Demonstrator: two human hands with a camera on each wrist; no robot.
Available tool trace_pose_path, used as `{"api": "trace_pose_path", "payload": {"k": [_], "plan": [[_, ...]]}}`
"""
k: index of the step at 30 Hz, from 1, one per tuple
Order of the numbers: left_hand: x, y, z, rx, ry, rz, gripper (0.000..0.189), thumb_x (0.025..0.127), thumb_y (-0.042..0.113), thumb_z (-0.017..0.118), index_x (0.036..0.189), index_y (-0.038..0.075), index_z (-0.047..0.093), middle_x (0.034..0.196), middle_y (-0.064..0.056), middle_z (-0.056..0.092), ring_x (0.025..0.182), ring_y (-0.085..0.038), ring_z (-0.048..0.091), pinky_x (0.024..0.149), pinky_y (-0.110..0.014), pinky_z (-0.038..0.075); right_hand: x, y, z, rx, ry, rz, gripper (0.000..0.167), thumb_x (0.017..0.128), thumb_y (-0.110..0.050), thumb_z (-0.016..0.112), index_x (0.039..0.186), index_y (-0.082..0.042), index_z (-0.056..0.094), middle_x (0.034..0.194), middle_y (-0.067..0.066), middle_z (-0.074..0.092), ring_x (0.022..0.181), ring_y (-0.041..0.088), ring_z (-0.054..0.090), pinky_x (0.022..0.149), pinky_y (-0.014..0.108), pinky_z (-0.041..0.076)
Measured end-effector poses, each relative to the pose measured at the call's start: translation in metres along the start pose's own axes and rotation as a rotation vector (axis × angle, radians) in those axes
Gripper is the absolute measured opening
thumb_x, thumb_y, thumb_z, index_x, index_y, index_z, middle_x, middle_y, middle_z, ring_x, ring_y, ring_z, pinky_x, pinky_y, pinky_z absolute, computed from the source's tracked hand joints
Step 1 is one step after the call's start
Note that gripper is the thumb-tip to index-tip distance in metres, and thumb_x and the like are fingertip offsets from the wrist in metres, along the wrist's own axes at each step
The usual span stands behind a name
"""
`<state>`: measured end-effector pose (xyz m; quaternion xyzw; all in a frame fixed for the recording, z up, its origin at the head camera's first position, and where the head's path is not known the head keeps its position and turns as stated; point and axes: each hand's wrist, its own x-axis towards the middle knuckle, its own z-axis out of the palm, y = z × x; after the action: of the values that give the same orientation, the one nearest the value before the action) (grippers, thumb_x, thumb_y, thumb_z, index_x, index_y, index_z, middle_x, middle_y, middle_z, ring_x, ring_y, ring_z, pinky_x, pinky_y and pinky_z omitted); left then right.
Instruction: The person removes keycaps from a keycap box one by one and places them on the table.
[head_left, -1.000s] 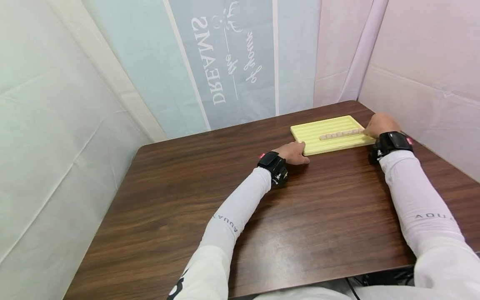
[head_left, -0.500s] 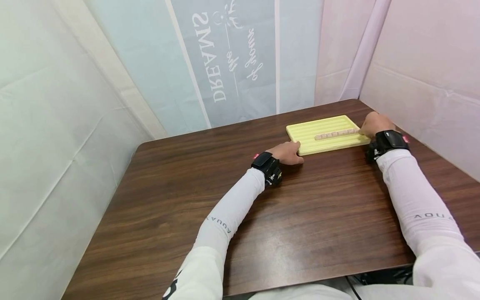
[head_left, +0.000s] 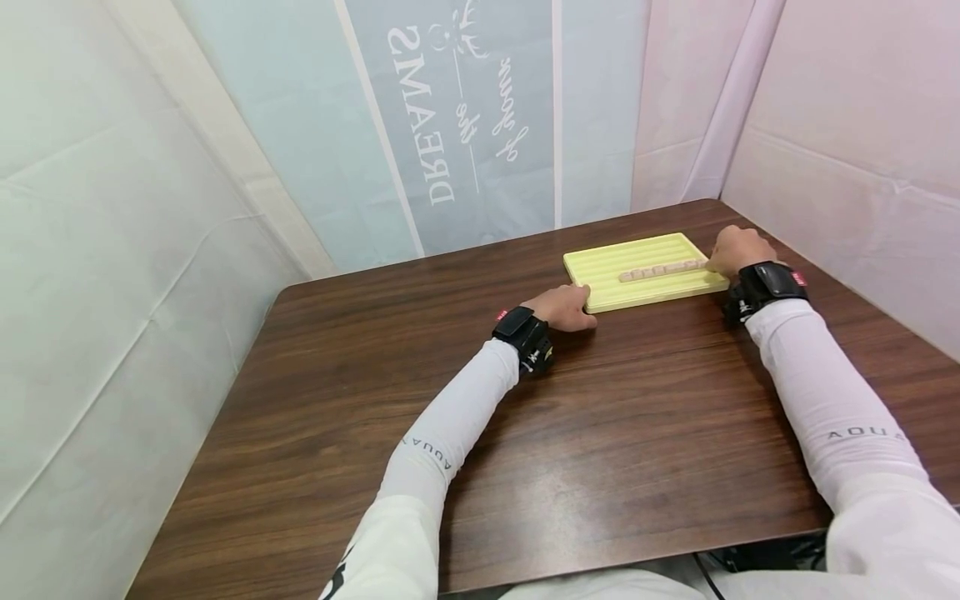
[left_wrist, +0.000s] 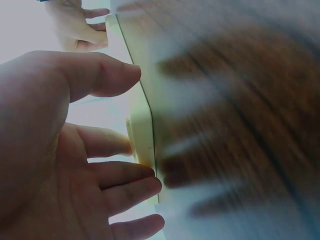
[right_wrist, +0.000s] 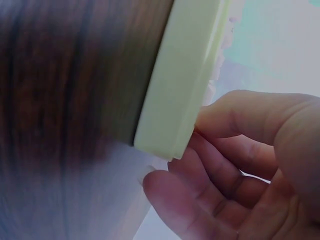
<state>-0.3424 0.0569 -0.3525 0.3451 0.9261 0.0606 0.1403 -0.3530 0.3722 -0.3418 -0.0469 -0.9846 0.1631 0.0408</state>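
A pale yellow ridged tray (head_left: 652, 293) lies toward the table's far right. In one of its grooves runs a row of small light wooden cubes (head_left: 660, 269), close to my right hand. At the tray's near left corner my left hand (head_left: 561, 308) touches it; in the left wrist view the fingers are fairly straight and straddle the corner, thumb apart. My right hand (head_left: 741, 250) grips the tray's right end beside the row. Its fingers (right_wrist: 190, 170) curl at the tray's end in the right wrist view, and the cubes there are partly hidden.
Under the tray is a dark wood-grain table (head_left: 360, 392). A printed fabric curtain (head_left: 480, 125) hangs behind it, and pale sheeting (head_left: 847, 167) borders the right side. A black cable (head_left: 705, 575) hangs at the near edge.
The tray has slid a little to the left with both hands on it. The row of cubes has moved along with the tray.
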Motion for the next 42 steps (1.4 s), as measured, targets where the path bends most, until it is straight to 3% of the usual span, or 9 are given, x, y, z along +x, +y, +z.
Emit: {"api": "trace_pose_path", "payload": {"k": [6, 13, 20, 27, 32, 39, 42], "plan": [[-0.001, -0.003, 0.000, 0.005, -0.002, -0.002, 0.027, 0.098, 0.034, 0.051, 0.112, 0.010, 0.049, 0.095, -0.001, 0.049, 0.082, -0.014, 0.048, 0.068, -0.022, 0.037, 0.001, -0.003, 0.000, 0.004, -0.032, -0.013, 0.020, 0.080, -0.016, 0.064, 0.081, 0.003, 0.070, 0.083, 0.023, 0.065, 0.074, 0.038, 0.058, 0.056, 0.046, 0.046], [-0.005, -0.008, 0.000, 0.049, -0.019, -0.018, 0.041, 0.098, 0.035, 0.051, 0.129, 0.008, 0.045, 0.117, -0.005, 0.054, 0.099, -0.013, 0.049, 0.081, -0.024, 0.040, 0.004, -0.011, 0.003, 0.005, -0.070, -0.012, 0.016, 0.080, -0.013, 0.061, 0.073, 0.000, 0.067, 0.068, 0.014, 0.060, 0.065, 0.034, 0.057, 0.050, 0.038, 0.044], [-0.010, -0.013, 0.002, 0.026, -0.008, -0.050, 0.053, 0.095, 0.040, 0.054, 0.135, 0.008, 0.043, 0.124, -0.007, 0.052, 0.100, -0.014, 0.050, 0.083, -0.026, 0.041, 0.004, -0.019, 0.004, -0.010, -0.080, -0.022, 0.019, 0.081, -0.014, 0.059, 0.070, 0.000, 0.064, 0.065, 0.015, 0.059, 0.061, 0.033, 0.057, 0.047, 0.037, 0.043], [-0.017, -0.017, 0.003, 0.035, -0.032, -0.067, 0.071, 0.094, 0.045, 0.054, 0.148, 0.006, 0.029, 0.146, -0.012, 0.040, 0.128, -0.017, 0.047, 0.101, -0.029, 0.043, 0.002, -0.027, 0.007, -0.011, -0.100, -0.039, 0.021, 0.083, -0.015, 0.061, 0.067, -0.001, 0.064, 0.062, 0.011, 0.057, 0.062, 0.032, 0.056, 0.048, 0.036, 0.042], [-0.024, -0.023, 0.004, 0.029, -0.009, -0.043, 0.068, 0.094, 0.045, 0.055, 0.145, 0.005, 0.033, 0.139, -0.012, 0.045, 0.120, -0.017, 0.051, 0.097, -0.030, 0.045, -0.002, -0.038, 0.009, -0.041, -0.086, -0.047, 0.023, 0.084, -0.015, 0.061, 0.066, -0.001, 0.058, 0.068, 0.016, 0.058, 0.064, 0.034, 0.056, 0.050, 0.038, 0.043], [-0.033, -0.032, 0.008, 0.030, 0.003, -0.048, 0.076, 0.095, 0.045, 0.054, 0.151, 0.005, 0.023, 0.150, -0.012, 0.037, 0.133, -0.017, 0.044, 0.107, -0.030, 0.041, 0.000, -0.047, 0.016, -0.055, -0.107, -0.064, 0.023, 0.085, -0.012, 0.058, 0.065, -0.001, 0.053, 0.064, 0.014, 0.055, 0.057, 0.029, 0.056, 0.046, 0.033, 0.043], [-0.037, -0.035, 0.008, 0.020, 0.013, -0.043, 0.072, 0.095, 0.044, 0.054, 0.149, 0.005, 0.027, 0.146, -0.012, 0.040, 0.127, -0.017, 0.047, 0.103, -0.030, 0.042, 0.001, -0.051, 0.018, -0.081, -0.104, -0.092, 0.021, 0.084, -0.012, 0.058, 0.067, 0.000, 0.054, 0.064, 0.013, 0.054, 0.058, 0.029, 0.055, 0.049, 0.034, 0.043]]}}
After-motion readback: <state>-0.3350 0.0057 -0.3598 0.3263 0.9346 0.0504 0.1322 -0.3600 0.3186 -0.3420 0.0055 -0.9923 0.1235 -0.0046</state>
